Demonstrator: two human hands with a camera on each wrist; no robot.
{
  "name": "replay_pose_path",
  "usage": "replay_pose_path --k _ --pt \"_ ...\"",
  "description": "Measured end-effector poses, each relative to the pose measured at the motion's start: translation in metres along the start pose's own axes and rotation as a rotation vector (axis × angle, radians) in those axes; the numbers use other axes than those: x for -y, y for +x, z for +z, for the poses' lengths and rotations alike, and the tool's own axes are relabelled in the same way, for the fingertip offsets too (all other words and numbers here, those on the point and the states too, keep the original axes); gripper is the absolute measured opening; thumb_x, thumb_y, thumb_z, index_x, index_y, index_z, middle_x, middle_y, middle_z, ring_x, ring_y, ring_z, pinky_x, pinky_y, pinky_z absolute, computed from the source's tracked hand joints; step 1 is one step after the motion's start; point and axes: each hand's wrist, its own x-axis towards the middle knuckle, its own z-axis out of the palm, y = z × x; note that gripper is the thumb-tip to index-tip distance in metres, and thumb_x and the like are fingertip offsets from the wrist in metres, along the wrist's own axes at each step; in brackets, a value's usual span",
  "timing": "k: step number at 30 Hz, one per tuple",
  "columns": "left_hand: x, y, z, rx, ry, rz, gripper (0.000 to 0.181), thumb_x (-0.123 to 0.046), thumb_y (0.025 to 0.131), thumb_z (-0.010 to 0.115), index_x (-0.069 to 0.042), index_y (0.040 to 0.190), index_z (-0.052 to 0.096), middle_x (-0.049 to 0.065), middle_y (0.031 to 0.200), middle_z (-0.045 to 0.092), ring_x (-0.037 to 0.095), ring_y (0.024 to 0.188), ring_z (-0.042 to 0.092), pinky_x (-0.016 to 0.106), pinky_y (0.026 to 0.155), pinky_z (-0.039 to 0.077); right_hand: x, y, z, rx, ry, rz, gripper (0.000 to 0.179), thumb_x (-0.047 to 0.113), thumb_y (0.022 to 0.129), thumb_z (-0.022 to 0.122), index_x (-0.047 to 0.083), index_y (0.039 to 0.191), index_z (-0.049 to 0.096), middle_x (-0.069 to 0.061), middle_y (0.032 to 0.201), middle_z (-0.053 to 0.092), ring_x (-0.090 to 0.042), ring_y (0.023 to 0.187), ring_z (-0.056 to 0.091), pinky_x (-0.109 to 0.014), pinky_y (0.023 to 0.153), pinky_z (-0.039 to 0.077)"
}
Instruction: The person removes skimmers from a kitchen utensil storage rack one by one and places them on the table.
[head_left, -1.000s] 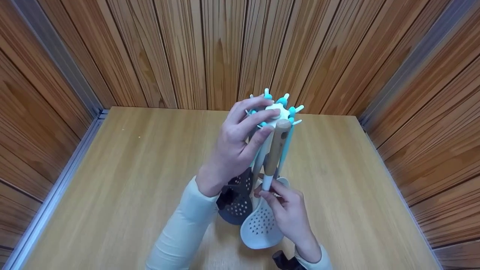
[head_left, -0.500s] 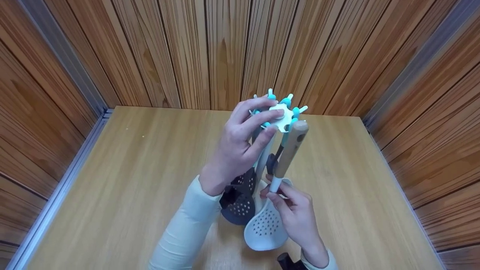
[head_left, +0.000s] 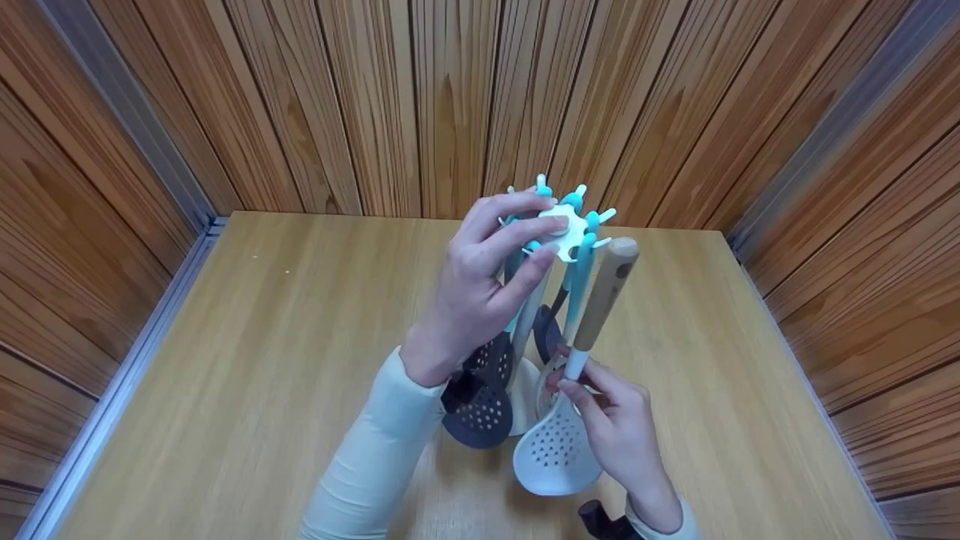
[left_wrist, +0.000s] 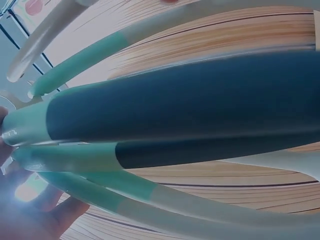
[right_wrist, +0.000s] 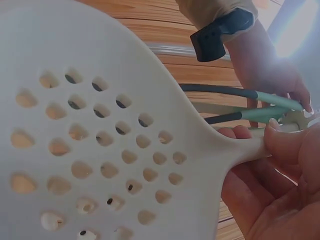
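Note:
A white skimmer [head_left: 559, 454] with a wooden handle leans out to the right of a utensil rack. My right hand [head_left: 619, 424] pinches its white neck between thumb and fingers, the perforated head hanging below. Large in the right wrist view is that same skimmer head [right_wrist: 197, 170]. At the top of the rack, my left hand [head_left: 484, 274] grips the white hub [head_left: 566, 234] with bent fingers and thumb. Turquoise-ended utensils hang around it, among them a dark skimmer [head_left: 480, 420]. In the left wrist view, a dark handle [left_wrist: 180, 105] with a turquoise end crosses the middle.
The rack's white base [head_left: 526, 401] stands on a wooden table [head_left: 300, 360], partly hidden by utensils. A dark spoon-like head [head_left: 547, 334] hangs on the rack's right side. Wood-panelled walls [head_left: 442, 112] enclose the table at the back and sides.
The right hand has moved right with the skimmer, whose wooden handle has swung away from the hub and tilted rightward. The left hand has stayed on the rack's top.

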Motion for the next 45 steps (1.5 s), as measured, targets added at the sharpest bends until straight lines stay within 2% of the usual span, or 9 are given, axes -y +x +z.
replay_pose_path --k 5,11,15,20,28,32,36,41,45 --pt "0.001 -0.001 0.0 -0.007 0.01 -0.005 0.027 -0.012 0.091 0.066 -0.007 0.117 0.072 0.012 0.126 0.061 0.021 0.125 0.051 0.036 0.096 0.049 -0.006 -0.001 -0.008 -0.004 -0.013 0.044 0.031 -0.002 0.096 0.062 0.003 0.126 0.066 -0.004 0.094 0.074 -0.021 0.087 0.072 -0.03 0.077 0.058" --pt "0.0 0.0 0.001 -0.029 0.014 -0.029 0.025 -0.011 0.089 0.068 -0.007 0.114 0.072 0.011 0.124 0.062 0.02 0.124 0.051 0.033 0.094 0.05 -0.014 0.0 -0.017 -0.021 -0.04 0.09 0.033 -0.002 0.094 0.064 0.002 0.126 0.066 0.001 0.095 0.075 -0.017 0.092 0.071 -0.026 0.085 0.055" --pt "-0.001 0.0 0.0 -0.037 0.01 -0.044 0.025 -0.01 0.089 0.069 -0.007 0.113 0.072 0.011 0.124 0.062 0.019 0.122 0.051 0.032 0.093 0.051 -0.02 0.0 -0.023 -0.032 -0.056 0.115 0.032 -0.003 0.094 0.064 0.004 0.125 0.066 0.001 0.094 0.074 -0.017 0.091 0.071 -0.025 0.086 0.054" --pt "-0.002 -0.001 0.0 -0.03 0.009 -0.057 0.026 -0.01 0.089 0.069 -0.007 0.114 0.072 0.011 0.125 0.061 0.018 0.123 0.051 0.032 0.093 0.051 -0.029 -0.001 -0.027 -0.025 -0.085 0.152 0.032 -0.001 0.094 0.065 0.005 0.125 0.067 0.004 0.093 0.074 -0.016 0.09 0.071 -0.024 0.083 0.055" --pt "-0.004 -0.002 0.001 -0.009 0.012 -0.057 0.026 -0.007 0.09 0.068 -0.007 0.116 0.071 0.011 0.126 0.061 0.018 0.124 0.049 0.033 0.096 0.048 -0.048 -0.006 -0.037 -0.009 -0.14 0.162 0.031 -0.003 0.094 0.064 0.003 0.124 0.066 0.005 0.091 0.074 -0.017 0.085 0.072 -0.021 0.079 0.055" --pt "-0.004 -0.002 0.001 -0.004 0.014 -0.062 0.027 -0.007 0.09 0.069 -0.007 0.117 0.071 0.011 0.127 0.061 0.018 0.125 0.049 0.033 0.096 0.049 -0.058 -0.008 -0.042 -0.004 -0.123 0.188 0.03 -0.004 0.094 0.062 0.002 0.124 0.066 0.003 0.091 0.074 -0.017 0.084 0.072 -0.024 0.076 0.057" --pt "-0.004 -0.002 0.001 -0.001 0.013 -0.064 0.027 -0.007 0.09 0.069 -0.007 0.117 0.071 0.011 0.127 0.06 0.018 0.125 0.049 0.032 0.096 0.049 -0.068 -0.009 -0.047 0.013 -0.061 0.262 0.031 -0.002 0.096 0.061 0.0 0.127 0.064 -0.005 0.094 0.074 -0.019 0.085 0.072 -0.029 0.077 0.057" --pt "-0.004 -0.002 0.001 0.006 0.016 -0.062 0.027 -0.007 0.09 0.069 -0.007 0.117 0.071 0.011 0.128 0.06 0.018 0.126 0.048 0.033 0.098 0.047 -0.081 -0.012 -0.051 0.04 0.061 0.43 0.034 0.001 0.099 0.058 0.0 0.133 0.059 -0.017 0.102 0.07 -0.024 0.092 0.07 -0.034 0.081 0.057" --pt "-0.003 0.0 -0.001 0.012 0.023 -0.061 0.027 -0.008 0.09 0.069 -0.007 0.117 0.071 0.01 0.127 0.06 0.019 0.128 0.048 0.034 0.1 0.046 -0.092 -0.01 -0.053 0.063 0.116 0.532 0.035 0.003 0.101 0.056 0.0 0.136 0.056 -0.019 0.106 0.068 -0.03 0.097 0.068 -0.038 0.083 0.057"
